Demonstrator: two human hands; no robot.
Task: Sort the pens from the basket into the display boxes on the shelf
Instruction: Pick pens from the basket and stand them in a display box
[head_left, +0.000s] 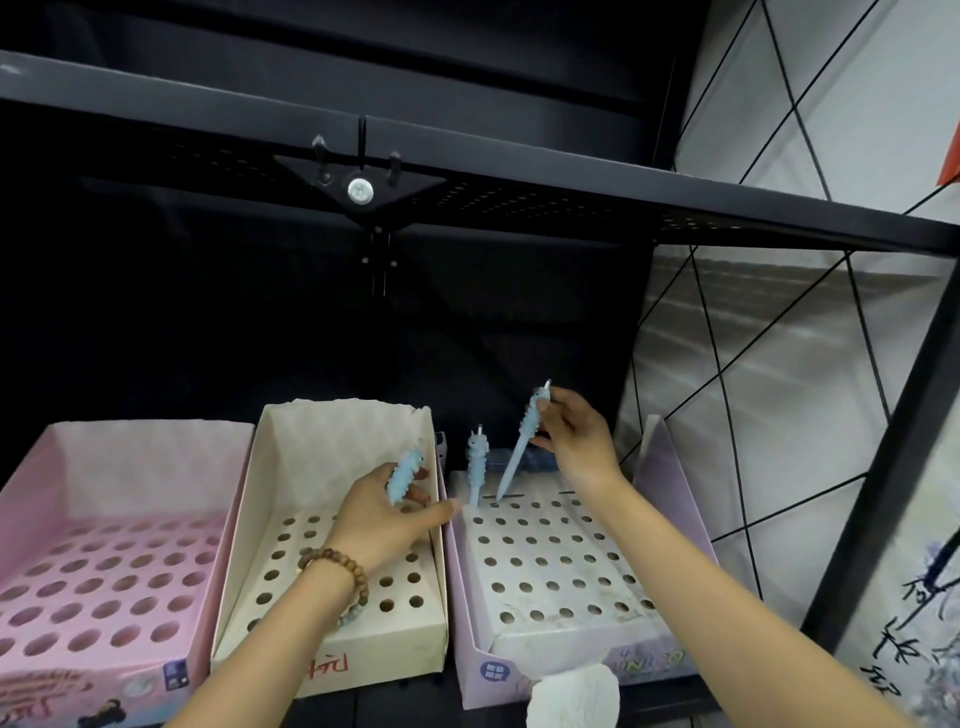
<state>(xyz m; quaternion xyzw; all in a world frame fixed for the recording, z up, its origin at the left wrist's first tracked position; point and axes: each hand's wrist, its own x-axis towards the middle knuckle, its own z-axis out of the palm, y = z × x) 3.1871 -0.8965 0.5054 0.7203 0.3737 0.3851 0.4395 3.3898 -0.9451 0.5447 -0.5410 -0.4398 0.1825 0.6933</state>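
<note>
Stationery shop, likely. Black metal display rack (891, 441), perforated upper shelf (519, 200). Below, side by side, printed cardboard pen displays: pink box (62, 467) left, cream box (332, 660) middle, lilac box (670, 467) right, each gridded with pen holes.

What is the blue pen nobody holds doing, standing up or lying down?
Standing up. The pen has its tip in a back-row hole of the right box, with its bumpy top pointing up.

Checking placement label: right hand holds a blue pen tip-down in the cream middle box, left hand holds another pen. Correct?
Wrong box. Head view: the right hand holds the blue pen tip-down in the lavender right box, not the cream middle box; the left hand holds another pen.
</note>
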